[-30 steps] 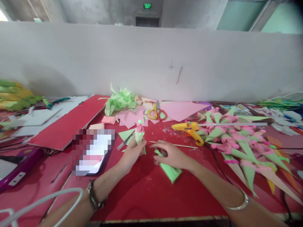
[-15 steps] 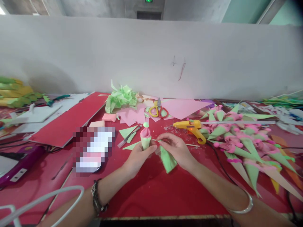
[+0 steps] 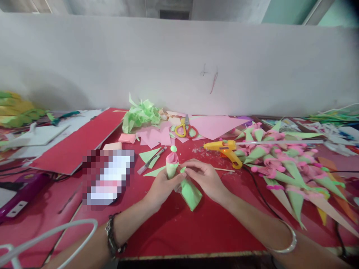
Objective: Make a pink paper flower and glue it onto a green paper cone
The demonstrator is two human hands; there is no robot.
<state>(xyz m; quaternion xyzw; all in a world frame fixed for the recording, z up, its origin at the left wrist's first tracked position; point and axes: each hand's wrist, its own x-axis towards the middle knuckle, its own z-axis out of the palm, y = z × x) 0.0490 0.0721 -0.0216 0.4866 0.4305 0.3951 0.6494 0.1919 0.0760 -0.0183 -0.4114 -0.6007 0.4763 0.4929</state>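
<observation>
Upright in my left hand (image 3: 164,188) is a small paper cone (image 3: 172,170), pale green outside with rolled pink paper in its mouth. A light green ball (image 3: 173,148) shows at the cone's top. My right hand (image 3: 207,179) is closed, its thumb and fingers pinched at the upper end of a bright green, soft-looking packet (image 3: 191,195) in clear wrap. This packet hangs between my two hands, its upper end close to my left thumb. A small bit of green shows at my right fingertips; whether it is joined to the packet I cannot tell.
A yellow glue gun (image 3: 224,147) lies behind my right hand, beside heaped green-and-pink paper cones (image 3: 280,164). Scissors (image 3: 186,129) rest on pink paper (image 3: 218,126). A craft knife (image 3: 153,160) and a blurred-out phone (image 3: 109,177) lie left. A thin stick (image 3: 224,170) is near the gun.
My right hand and the green packet have moved left, closer to my left hand. The cone stays in my left hand. The whole view has shifted slightly.
</observation>
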